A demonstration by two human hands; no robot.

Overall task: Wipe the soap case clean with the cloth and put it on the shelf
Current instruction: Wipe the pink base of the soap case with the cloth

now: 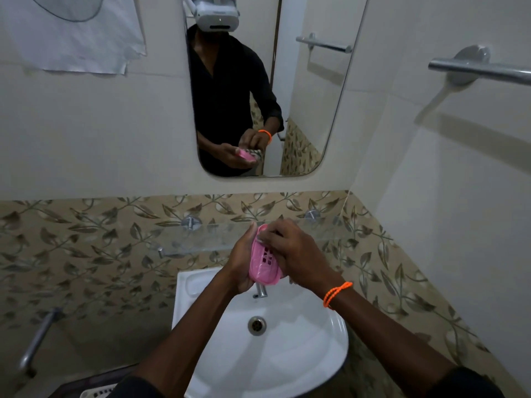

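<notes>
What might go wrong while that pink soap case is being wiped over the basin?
The left hand alone cradles the soap case above the sink; a firm push from the right hand might knock it down. The glass shelf is narrow, so a careless placement might slide off.

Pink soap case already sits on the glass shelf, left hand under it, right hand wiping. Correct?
Not quite. In the head view the soap case isn't on the glass shelf; it's held over the sink, left hand under it, right hand wiping.
</notes>
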